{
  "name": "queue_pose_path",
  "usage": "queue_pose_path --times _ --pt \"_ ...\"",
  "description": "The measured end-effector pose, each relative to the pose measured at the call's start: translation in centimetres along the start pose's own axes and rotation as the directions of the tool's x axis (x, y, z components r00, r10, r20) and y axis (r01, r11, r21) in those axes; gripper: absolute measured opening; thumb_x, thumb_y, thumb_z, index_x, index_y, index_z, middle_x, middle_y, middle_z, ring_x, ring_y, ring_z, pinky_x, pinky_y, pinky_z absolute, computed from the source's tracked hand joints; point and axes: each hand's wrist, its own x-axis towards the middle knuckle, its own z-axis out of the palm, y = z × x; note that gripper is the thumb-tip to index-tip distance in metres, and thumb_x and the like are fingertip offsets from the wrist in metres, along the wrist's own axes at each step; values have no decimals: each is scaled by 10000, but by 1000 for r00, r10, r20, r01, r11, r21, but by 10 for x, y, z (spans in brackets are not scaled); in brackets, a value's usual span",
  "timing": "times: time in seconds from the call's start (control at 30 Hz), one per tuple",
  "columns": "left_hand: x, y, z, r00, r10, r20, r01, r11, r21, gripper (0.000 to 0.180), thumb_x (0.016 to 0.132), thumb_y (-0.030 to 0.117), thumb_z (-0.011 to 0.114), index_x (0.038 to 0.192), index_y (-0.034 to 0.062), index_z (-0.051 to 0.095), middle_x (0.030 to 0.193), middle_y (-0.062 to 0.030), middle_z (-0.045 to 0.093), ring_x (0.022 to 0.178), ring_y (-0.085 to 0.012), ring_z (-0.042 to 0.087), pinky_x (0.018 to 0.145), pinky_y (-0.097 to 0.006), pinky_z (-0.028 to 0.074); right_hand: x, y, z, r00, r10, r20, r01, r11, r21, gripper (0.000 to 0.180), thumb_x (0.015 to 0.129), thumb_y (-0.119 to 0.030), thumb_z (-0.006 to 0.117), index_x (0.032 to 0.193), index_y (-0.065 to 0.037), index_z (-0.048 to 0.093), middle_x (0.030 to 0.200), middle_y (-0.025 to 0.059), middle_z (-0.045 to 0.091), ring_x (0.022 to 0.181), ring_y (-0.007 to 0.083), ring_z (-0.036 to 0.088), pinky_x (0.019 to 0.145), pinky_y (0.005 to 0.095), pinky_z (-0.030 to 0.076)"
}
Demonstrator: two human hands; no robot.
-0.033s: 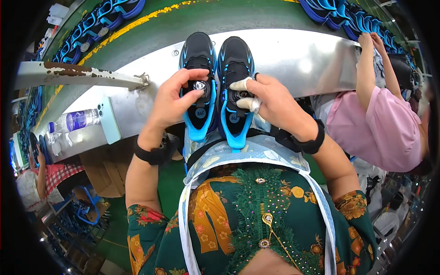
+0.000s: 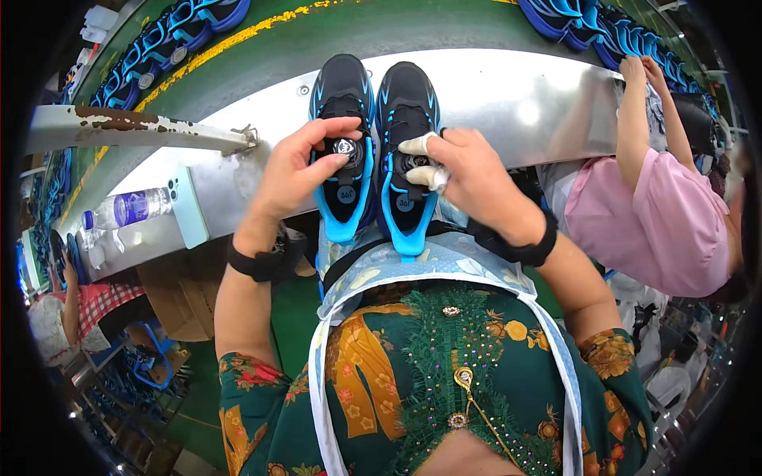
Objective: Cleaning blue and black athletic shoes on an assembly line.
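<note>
Two black sneakers with bright blue trim, the left one (image 2: pixel 341 79) and the right one (image 2: pixel 405 83), stand side by side on the metal bench edge, toes pointing away from me. Each has a round lacing dial on its tongue. My left hand (image 2: pixel 290 170) grips the silver-faced dial (image 2: pixel 344 148) of the left sneaker between thumb and fingers. White covers sit on the thumb and a fingertip of my right hand (image 2: pixel 480 178). Those fingers close round the dark dial (image 2: pixel 412 162) of the right sneaker, partly hiding it.
A metal bench (image 2: pixel 508 95) borders a green conveyor (image 2: pixel 381 28) carrying rows of blue sneakers (image 2: pixel 171 40). On the left are a worn white bar (image 2: pixel 143 131), a water bottle (image 2: pixel 131 208) and a light-blue phone (image 2: pixel 188 208). A co-worker in pink (image 2: pixel 643 214) works at right.
My left hand has shifted very slightly, staying at the left sneaker's dial. My right hand stays at the other dial, and both sneakers remain in place.
</note>
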Motion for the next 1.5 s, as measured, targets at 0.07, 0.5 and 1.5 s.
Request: queue_pose_path --times 0.07,0.5,1.5 --pt "1 1 -1 997 -59 56 72 961 -269 444 756 109 724 1186 76 617 973 -41 553 936 -167 536 797 -275 416 -3 -9 6 990 -21 -141 -17 964 -266 321 739 -263 799 940 -65 646 768 104 547 733 307 535 667 397 418" --pt "0 -4 -6 998 45 38 -50 985 163 448 807 79 688 1244 45 597 1155 -34 589 1073 -123 538 862 -247 396 6 -16 -20 982 124 146 -117 992 -51 398 802 -269 752 1153 -117 645 831 133 626 783 334 574 747 412 433" --pt "2 -5 -15 977 130 167 -142 988 60 500 792 34 669 1287 32 598 1071 -84 612 1081 -196 579 1002 -317 414 14 -14 -25 958 188 216 -209 975 80 407 809 -261 753 1167 -99 648 862 159 627 775 327 595 697 404 476"
